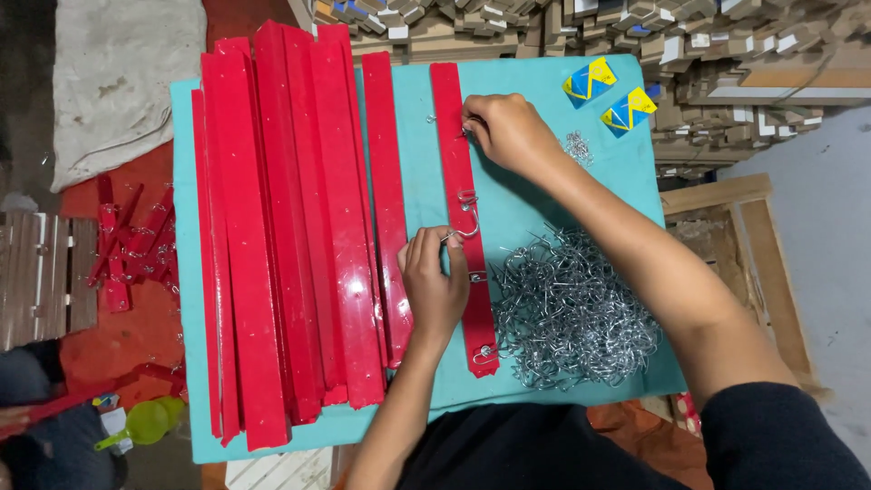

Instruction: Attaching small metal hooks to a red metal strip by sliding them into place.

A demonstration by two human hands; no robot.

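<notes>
— Where were we with the red strip (461, 213)?

— It lay lengthwise on the teal table (535, 82), just right of the stack of red strips (281, 227). Our left hand (434, 281) was curled around a metal hook (464, 229), pinching it at the strip's middle. Our right hand (508, 132) was closed at the far end, fingertips pressed together on something small at the strip's edge.

— So which step did we judge that to be?

— Fitting hooks along the strip, we judged. Two hooks already sat nearer us on it, so we were roughly midway. The next move seemed to call for seating the hook squarely in its hole, the strip kept steady.

— Anything we couldn't make out?

— What the right fingers pinched was too small to tell. The pile of loose hooks (572, 308) sat just right of the strip, tangled beyond counting. The small silver bits (577, 147) beside two blue-and-yellow packets (608, 95) stayed unclear. The finished pieces on the floor (132, 249) were dim, and the table's near edge hid our lap.
</notes>
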